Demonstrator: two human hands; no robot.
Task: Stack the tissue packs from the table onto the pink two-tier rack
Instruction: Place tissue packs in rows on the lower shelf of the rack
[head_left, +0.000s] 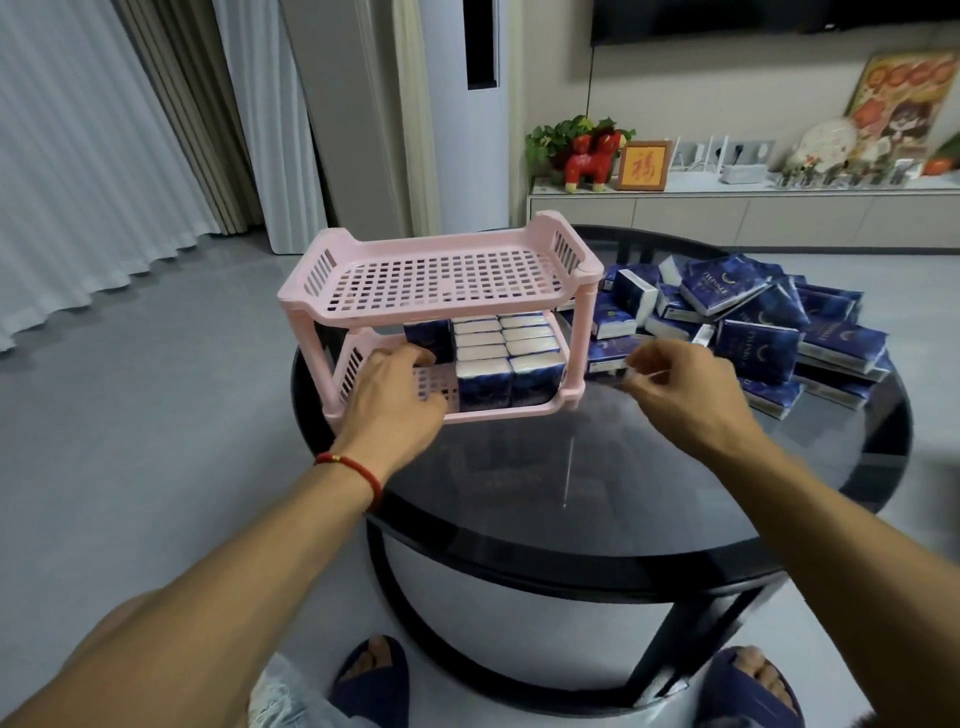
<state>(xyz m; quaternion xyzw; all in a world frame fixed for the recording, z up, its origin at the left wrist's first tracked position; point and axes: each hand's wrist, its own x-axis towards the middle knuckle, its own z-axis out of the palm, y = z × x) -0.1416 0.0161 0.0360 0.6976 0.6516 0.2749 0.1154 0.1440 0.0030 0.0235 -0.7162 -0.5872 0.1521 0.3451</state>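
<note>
Filling the lower tier: pink perforated plastic 2-tier rack (441, 291) sits at 10 o'clock on the round dark glass surface (597, 467), its left end close to the rim. Lower tier holds navy-and-white soft-wrapped tissue packs (506, 358) standing on edge on the right side, packed tight; left side is part empty. Top tier is bare.

Left hand (392, 400) reaches into the lower tier, fingers against the leftmost pack; whether its grip is closed on that pack I cannot tell. Right hand (680, 389) hovers just right of the rack, fingers curled loosely, grip empty as far as I can see, next to the loose heap of navy tissue packs (769, 332) at 2 o'clock.

Judgement: packs look light, soft, compressible, with a slick film wrap. Pinch across the narrow faces; squeezing the broad faces would likely deform them. The rack probably slides easily on glass.

Room: the gap between tiers is low, so entry is from the front only. Corner posts narrow the opening. The surface is open at 6 o'clock; the heap runs near the rim at 3 o'clock.
</note>
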